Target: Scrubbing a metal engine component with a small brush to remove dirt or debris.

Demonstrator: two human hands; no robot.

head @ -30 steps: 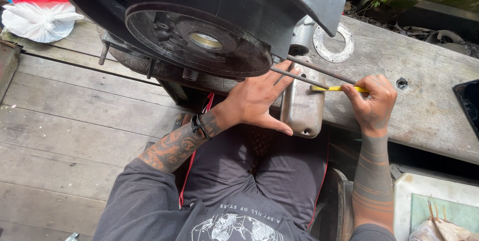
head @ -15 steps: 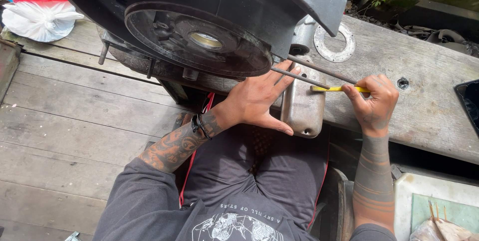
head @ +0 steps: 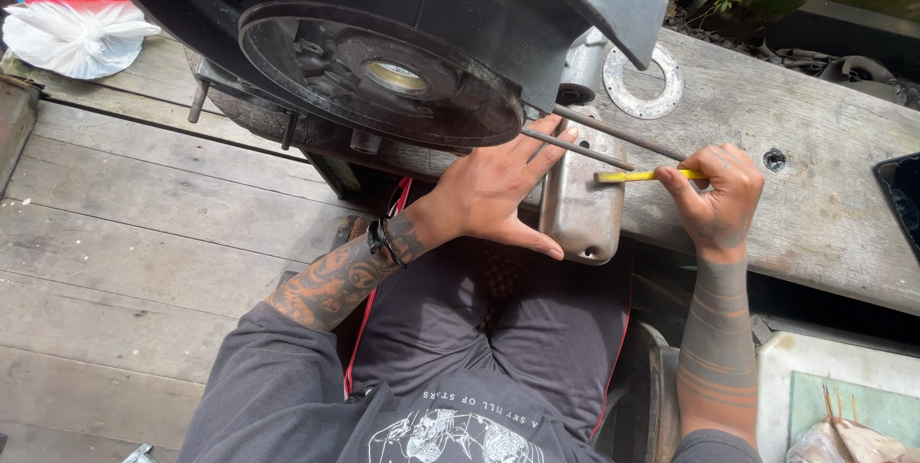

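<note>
Metal cover (head: 582,206), dull grey and rounded, lying on edge of weathered wooden counter (head: 824,223), just below big dark engine housing (head: 383,32) with its round flywheel disc (head: 379,75).

Head view: left hand (head: 498,190) pressed flat on left side of metal cover, fingers spread wide, pinning it rather than gripping; fingertips up against two thin metal rods (head: 604,142) crossing above cover. Right hand (head: 719,199) closed around yellow-handled tool (head: 637,175), fingers pinched tight on handle, tip resting on upper right of cover. Loose ring-shaped gasket plate (head: 644,89) lying on counter behind rods, apart from both hands. White plastic bag (head: 72,36) and red one far left on plank floor (head: 134,233), well clear. Dark trousers and tattooed forearms filling lower frame.

Risk, as judgement: cover sits at counter edge, partly overhanging lap, so hard push from tool could skid it off. Tool tip could also slip on curved metal toward left hand's fingers nearby, since nothing but palm pressure holds cover.
</note>
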